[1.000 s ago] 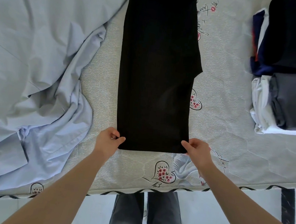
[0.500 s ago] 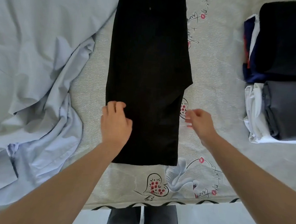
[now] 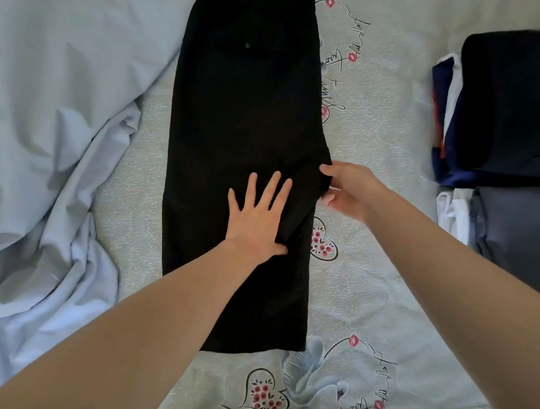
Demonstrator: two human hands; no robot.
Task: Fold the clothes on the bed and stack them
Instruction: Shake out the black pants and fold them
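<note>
Black trousers (image 3: 245,132) lie lengthwise mid-bed, hem at the near edge. Left hand (image 3: 256,216) presses flat, fingers spread. Right hand (image 3: 348,189) pinches the crotch point, apparently. Tuck that point inward under steady palm pressure; folded stack (image 3: 521,103) waits at the right edge.

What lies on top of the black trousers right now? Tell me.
The left hand rests flat on the black trousers. The right hand pinches their right edge. Whatever lies beneath the trousers is covered.
</note>
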